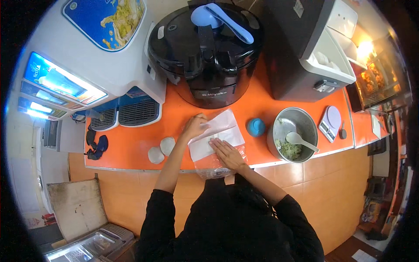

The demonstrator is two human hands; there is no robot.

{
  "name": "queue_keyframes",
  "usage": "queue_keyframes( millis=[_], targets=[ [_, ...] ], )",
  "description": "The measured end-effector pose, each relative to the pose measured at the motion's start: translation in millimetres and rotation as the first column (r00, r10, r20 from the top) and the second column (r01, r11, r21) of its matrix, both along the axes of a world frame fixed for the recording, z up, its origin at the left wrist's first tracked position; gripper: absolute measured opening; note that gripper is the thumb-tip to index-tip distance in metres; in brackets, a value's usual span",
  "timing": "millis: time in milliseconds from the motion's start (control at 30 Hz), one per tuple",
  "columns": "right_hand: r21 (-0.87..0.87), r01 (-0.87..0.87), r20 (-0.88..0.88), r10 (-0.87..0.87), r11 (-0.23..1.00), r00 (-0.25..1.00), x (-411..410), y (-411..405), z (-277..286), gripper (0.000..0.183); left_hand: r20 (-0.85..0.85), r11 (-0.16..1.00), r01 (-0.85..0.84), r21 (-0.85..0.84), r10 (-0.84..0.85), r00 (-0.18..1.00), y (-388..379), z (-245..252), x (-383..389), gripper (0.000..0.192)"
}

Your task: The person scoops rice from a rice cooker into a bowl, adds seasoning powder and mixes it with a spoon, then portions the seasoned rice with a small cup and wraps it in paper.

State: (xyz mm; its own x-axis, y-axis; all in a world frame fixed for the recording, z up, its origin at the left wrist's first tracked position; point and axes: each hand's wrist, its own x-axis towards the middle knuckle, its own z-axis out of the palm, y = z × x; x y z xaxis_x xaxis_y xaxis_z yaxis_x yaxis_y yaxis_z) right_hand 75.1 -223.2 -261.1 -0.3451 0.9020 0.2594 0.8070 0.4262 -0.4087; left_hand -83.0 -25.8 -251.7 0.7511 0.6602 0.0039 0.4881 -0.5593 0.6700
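White paper sheets (226, 136) lie on a clear plastic bag (212, 167) at the counter's front edge. My left hand (195, 126) is at the upper left of the paper, its fingers curled at a raised or folded part; whether they pinch it is hard to tell. Flat on the paper's lower part rests my right hand (228, 154), fingers stretched out. Two round whitish patties (167, 146) sit left of my left forearm. A blue round object (255, 127) stands to the right of the paper. Further right, a metal pot (276, 140) holds a shredded green-white mixture (289, 150) and a white spoon (299, 140).
Behind the paper stands a large black Miyako rice cooker (209, 75) with a blue rice scoop (229, 24) on its lid. A drink dispenser (131, 65) is at left. A kitchen scale (330, 122) and an open grey cooler box (294, 75) are at right.
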Motion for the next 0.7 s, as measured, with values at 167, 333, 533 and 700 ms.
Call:
queue_keyframes(
  millis=[167, 333, 533, 700],
  targets=[
    [0.098, -0.008, 0.044, 0.004, 0.995, 0.999, 7.9, 0.9, -9.9, 0.064, -0.042, 0.996, 0.062, 0.066, -0.059, 0.997, -66.9, -0.7, -1.8, 0.024],
    [0.155, -0.033, 0.072, 0.022, 0.987, 0.997, 12.9, 2.9, -40.7, 0.05, 0.269, 0.949, -0.202, 0.242, 0.135, 0.954, -130.5, -8.6, 4.8, 0.026],
    [0.328, -0.011, 0.098, -0.023, 0.944, 0.995, 17.6, -1.3, -25.1, 0.044, 0.126, 0.913, -0.103, 0.395, 0.057, 0.99, -156.7, 0.6, -11.4, 0.038],
    [0.297, 0.05, 0.039, -0.065, 0.954, 0.997, 35.9, 13.5, -15.8, 0.042, 0.183, 0.878, -0.246, 0.411, 0.185, 0.966, -161.0, -15.1, -11.2, 0.032]
  ],
)
